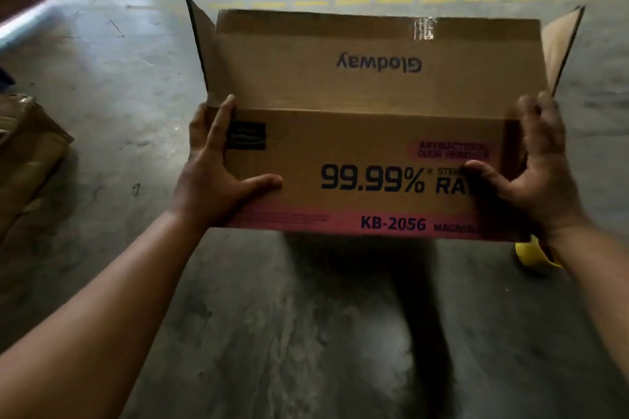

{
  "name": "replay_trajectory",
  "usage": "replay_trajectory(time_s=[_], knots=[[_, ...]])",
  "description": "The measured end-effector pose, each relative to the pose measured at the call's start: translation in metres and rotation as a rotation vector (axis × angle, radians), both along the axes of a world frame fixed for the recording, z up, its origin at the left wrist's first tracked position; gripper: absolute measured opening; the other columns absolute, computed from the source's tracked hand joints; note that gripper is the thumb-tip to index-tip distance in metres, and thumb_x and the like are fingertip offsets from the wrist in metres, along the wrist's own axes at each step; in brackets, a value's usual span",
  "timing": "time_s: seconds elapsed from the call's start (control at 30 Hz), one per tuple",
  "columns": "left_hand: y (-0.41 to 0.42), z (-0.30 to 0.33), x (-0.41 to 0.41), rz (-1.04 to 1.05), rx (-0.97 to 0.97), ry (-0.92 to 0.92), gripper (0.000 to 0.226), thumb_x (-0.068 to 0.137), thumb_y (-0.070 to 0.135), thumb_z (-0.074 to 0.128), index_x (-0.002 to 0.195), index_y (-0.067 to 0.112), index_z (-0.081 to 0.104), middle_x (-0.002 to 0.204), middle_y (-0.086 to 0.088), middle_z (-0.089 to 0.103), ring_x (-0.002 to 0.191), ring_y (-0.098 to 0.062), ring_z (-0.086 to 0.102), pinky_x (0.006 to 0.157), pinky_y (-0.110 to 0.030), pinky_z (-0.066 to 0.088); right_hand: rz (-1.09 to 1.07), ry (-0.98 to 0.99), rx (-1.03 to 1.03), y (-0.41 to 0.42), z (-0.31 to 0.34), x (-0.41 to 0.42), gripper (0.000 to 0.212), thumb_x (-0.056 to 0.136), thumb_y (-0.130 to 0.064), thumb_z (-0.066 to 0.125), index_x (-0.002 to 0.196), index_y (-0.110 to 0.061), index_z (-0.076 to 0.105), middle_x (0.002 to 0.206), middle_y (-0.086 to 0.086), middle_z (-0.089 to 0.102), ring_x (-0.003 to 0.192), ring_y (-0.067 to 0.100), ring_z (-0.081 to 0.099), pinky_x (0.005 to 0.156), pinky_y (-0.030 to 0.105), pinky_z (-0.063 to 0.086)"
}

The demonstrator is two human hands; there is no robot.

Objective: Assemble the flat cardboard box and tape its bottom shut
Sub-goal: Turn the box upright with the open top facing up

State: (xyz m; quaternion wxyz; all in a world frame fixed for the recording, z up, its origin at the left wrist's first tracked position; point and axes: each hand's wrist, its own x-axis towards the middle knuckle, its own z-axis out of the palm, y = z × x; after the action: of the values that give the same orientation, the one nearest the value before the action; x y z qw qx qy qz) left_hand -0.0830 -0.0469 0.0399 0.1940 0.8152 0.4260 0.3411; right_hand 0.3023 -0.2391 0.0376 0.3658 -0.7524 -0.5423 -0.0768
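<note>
At the far left edge a heap of crumpled brown cardboard (23,160) lies on the grey concrete floor (272,316). To its right, the left hand (218,167) grips the left end of the brown printed cardboard box (357,153): the thumb lies flat across the near panel, spread wide from the fingers (221,122), which run up along the left corner edge, the rest wrapping out of sight. The box is held up off the floor in the middle of the view, its long axis running left to right, its open side facing up and away. The far long flap stands up with "Glodway" printed upside down and a strip of clear tape near its top edge; 2 short end flaps splay outward. The right hand (541,167) clasps the right end, thumb on the near panel, fingers upright against the corner. A yellow object (531,255) sits just below that wrist.
</note>
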Motion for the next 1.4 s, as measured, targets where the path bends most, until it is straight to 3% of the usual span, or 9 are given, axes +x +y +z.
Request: replay_trajectory(time_s=[0.13, 0.23, 0.4, 0.53, 0.7, 0.83, 1.03, 1.2, 1.4], knots=[[0.000, -0.033, -0.002, 0.049, -0.136, 0.086, 0.132, 0.052, 0.064, 0.081, 0.154, 0.047, -0.002, 0.161, -0.005, -0.002, 0.147, -0.027, 0.019, 0.111, -0.050, 0.036, 0.040, -0.069, -0.016, 0.006, -0.037, -0.010, 0.107, 0.076, -0.075, 0.051, 0.154, -0.011, 0.012, 0.160, 0.022, -0.004, 0.147, 0.009, -0.010, 0.118, 0.027, 0.008], [-0.002, -0.052, -0.005, 0.115, -0.169, 0.181, 0.139, 0.054, 0.061, 0.085, 0.148, 0.054, -0.018, 0.159, -0.006, -0.006, 0.145, -0.036, 0.021, 0.105, -0.056, 0.042, 0.007, -0.023, -0.076, 0.007, -0.050, -0.022, 0.110, 0.071, -0.073, 0.055, 0.155, -0.023, 0.004, 0.161, 0.015, -0.014, 0.145, 0.007, -0.012, 0.117, 0.038, 0.013], [-0.010, -0.074, -0.006, 0.160, -0.188, 0.303, 0.143, 0.060, 0.057, 0.086, 0.137, 0.058, -0.034, 0.153, -0.013, 0.004, 0.129, -0.048, 0.042, 0.093, -0.057, 0.049, -0.095, 0.003, -0.226, -0.004, -0.073, -0.037, 0.111, 0.071, -0.063, 0.064, 0.147, -0.047, -0.016, 0.159, 0.009, -0.023, 0.142, 0.044, 0.015, 0.109, 0.056, 0.026], [-0.010, -0.089, -0.007, 0.164, -0.224, 0.286, 0.138, 0.067, 0.050, 0.085, 0.134, 0.060, -0.035, 0.153, -0.015, 0.005, 0.126, -0.050, 0.045, 0.096, -0.057, 0.047, -0.121, -0.021, -0.256, -0.009, -0.089, -0.045, 0.109, 0.074, -0.047, 0.072, 0.153, -0.034, -0.003, 0.159, 0.012, -0.020, 0.140, 0.046, 0.019, 0.109, 0.055, 0.027], [-0.021, -0.112, -0.008, 0.140, -0.268, 0.382, 0.132, 0.074, 0.051, 0.079, 0.139, 0.052, -0.036, 0.155, -0.019, -0.001, 0.123, -0.050, 0.050, 0.092, -0.052, 0.050, -0.135, 0.054, -0.387, -0.018, -0.106, -0.047, 0.115, 0.077, -0.010, 0.075, 0.147, -0.043, -0.012, 0.155, 0.001, -0.034, 0.145, 0.019, -0.015, 0.106, 0.034, 0.023], [-0.023, -0.125, -0.008, 0.107, -0.319, 0.457, 0.132, 0.074, 0.056, 0.076, 0.139, 0.048, -0.038, 0.157, -0.026, -0.006, 0.129, -0.049, 0.047, 0.096, -0.051, 0.049, -0.147, 0.051, -0.542, -0.021, -0.113, -0.048, 0.117, 0.079, -0.026, 0.074, 0.146, -0.045, -0.021, 0.149, -0.005, -0.045, 0.148, 0.031, 0.002, 0.098, 0.045, 0.043], [-0.012, -0.119, -0.003, 0.098, -0.371, 0.467, 0.131, 0.074, 0.056, 0.076, 0.136, 0.054, -0.039, 0.158, -0.022, -0.007, 0.132, -0.047, 0.045, 0.099, -0.052, 0.047, -0.101, 0.113, -0.554, -0.010, -0.110, -0.042, 0.109, 0.079, -0.055, 0.065, 0.142, -0.048, -0.024, 0.149, -0.004, -0.045, 0.147, 0.024, -0.014, 0.114, 0.047, 0.018], [-0.010, -0.118, -0.007, 0.084, -0.385, 0.550, 0.125, 0.080, 0.054, 0.072, 0.134, 0.054, -0.041, 0.160, -0.023, -0.007, 0.120, -0.042, 0.058, 0.095, -0.048, 0.050, -0.067, 0.134, -0.617, -0.011, -0.107, -0.037, 0.104, 0.079, -0.064, 0.057, 0.141, -0.053, -0.025, 0.146, -0.010, -0.048, 0.146, 0.019, -0.016, 0.114, 0.048, 0.022], [-0.015, -0.112, -0.007, 0.079, -0.415, 0.557, 0.115, 0.087, 0.053, 0.065, 0.134, 0.057, -0.040, 0.162, -0.020, 0.000, 0.126, -0.042, 0.053, 0.094, -0.050, 0.050, -0.085, 0.143, -0.671, -0.017, -0.097, -0.041, 0.087, 0.082, -0.071, 0.043, 0.143, -0.054, -0.018, 0.148, -0.016, -0.044, 0.145, 0.032, 0.022, 0.099, 0.051, 0.044]])
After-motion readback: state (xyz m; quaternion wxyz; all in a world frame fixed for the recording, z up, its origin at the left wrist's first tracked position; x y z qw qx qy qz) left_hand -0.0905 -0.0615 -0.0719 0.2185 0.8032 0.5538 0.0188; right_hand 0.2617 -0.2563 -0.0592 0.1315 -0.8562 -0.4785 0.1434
